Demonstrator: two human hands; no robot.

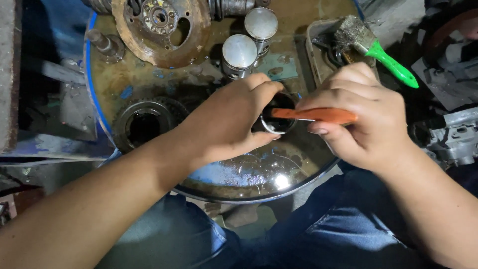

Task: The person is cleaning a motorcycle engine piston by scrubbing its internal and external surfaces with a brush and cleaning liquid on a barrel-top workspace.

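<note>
Starting at the far left, a toothed gear ring [143,122] is seen lying flat on the oily top of a blue-rimmed drum [94,94], which serves as the work surface. Behind it a rusty round plate [162,30] with cut-outs is laid flat, and a small shaft [102,42] is stood beside it near the rim; these parts appear to be set aside within easy reach.

Nearer the middle, two pistons [240,52] are stood with their bright crowns upward, well apart from the hands. Just in front of them the left hand [224,124] is curled around a small open metal cylinder [277,113], with the thumb and fingers closed on its wall. The cylinder is held above the drum top, its dark mouth turned toward the right, seemingly so that the inside can be reached.

An orange-handled tool [318,115] is gripped in the closed right hand [358,114], between thumb and bent fingers, and its tip is laid across the cylinder's mouth. Whether the tip carries bristles cannot be told.

Further right, a green-handled brush [371,45] is rested in a shallow tray [312,50] at the drum's edge, its bristles inward. Grey metal castings [455,137] are seen beyond the drum.
</note>
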